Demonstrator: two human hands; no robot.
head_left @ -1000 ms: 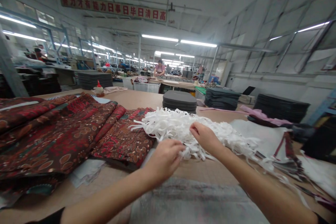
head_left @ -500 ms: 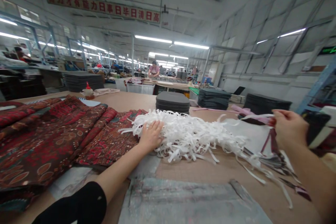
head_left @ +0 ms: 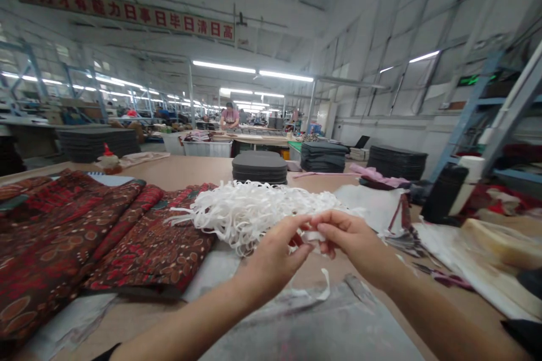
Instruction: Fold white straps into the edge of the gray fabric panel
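through the head view i find first a bottle (head_left: pixel 110 166) with red cap, upright at far left of the tabletop (head_left: pixel 188 169), with amber liquid inside. beyond the tabletop stands a white bin (head_left: pixel 207 149); cloth shows at its top, but i cannot tell if it lies inside or behind.

the white strip (head_left: pixel 312 235) is between my two hands, above the near side of the strip pile (head_left: pixel 254 208). its short visible part runs about left to right. my right hand (head_left: pixel 346 231) pinches it; my left hand (head_left: pixel 282 254) meets it with thumb and index finger apart, and whether this hand also grips, i cannot tell. fingertips of both hands come together.

the pile is long from left to right, with loose ends pointing left. printed cloth (head_left: pixel 148 242) has its edge at the pile's left side. a grey stack (head_left: pixel 259 167) stands just beyond the pile, and brown tabletop shows to its left. a plastic sheet (head_left: pixel 313 327) covers the near side.
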